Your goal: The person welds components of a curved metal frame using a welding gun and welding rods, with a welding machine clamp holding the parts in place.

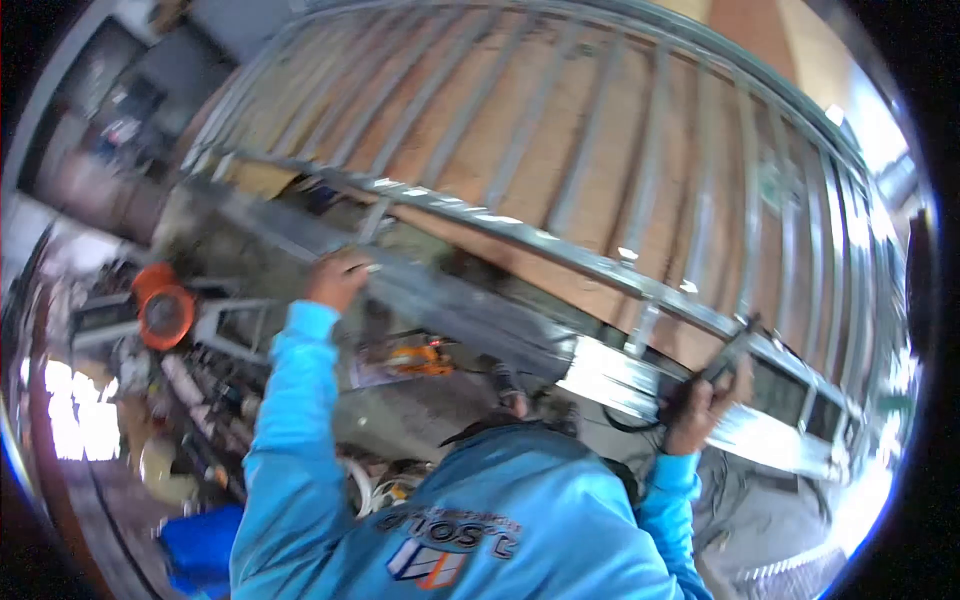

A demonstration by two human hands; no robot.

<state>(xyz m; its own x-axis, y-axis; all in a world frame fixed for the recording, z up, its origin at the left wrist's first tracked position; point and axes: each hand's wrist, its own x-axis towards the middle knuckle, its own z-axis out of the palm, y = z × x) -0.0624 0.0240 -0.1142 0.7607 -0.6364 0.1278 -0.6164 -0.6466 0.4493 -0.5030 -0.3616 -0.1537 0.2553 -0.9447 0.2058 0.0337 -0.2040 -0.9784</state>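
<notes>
My right hand (705, 405) is closed around a dark, elongated tool (728, 358). A black cable curves beside this hand, and blur hides the tool's exact kind. The tool's tip reaches the near rail of a metal grille (500, 222) made of parallel bars. At the left, my left hand (338, 279) hovers over or rests on a long grey beam (430, 300); contact cannot be made out. Its fingers are bent together, with a small pale spot at their tips that is too blurred to name.
Brown panelling (520, 130) shows between the bars. An orange hollow object (165, 308) stands at left beside cluttered parts. A yellow-orange item (420, 359) lies on the floor below the beam. Something blue (200, 548) sits at lower left. A bright metal plate (607, 376) lies near my right hand.
</notes>
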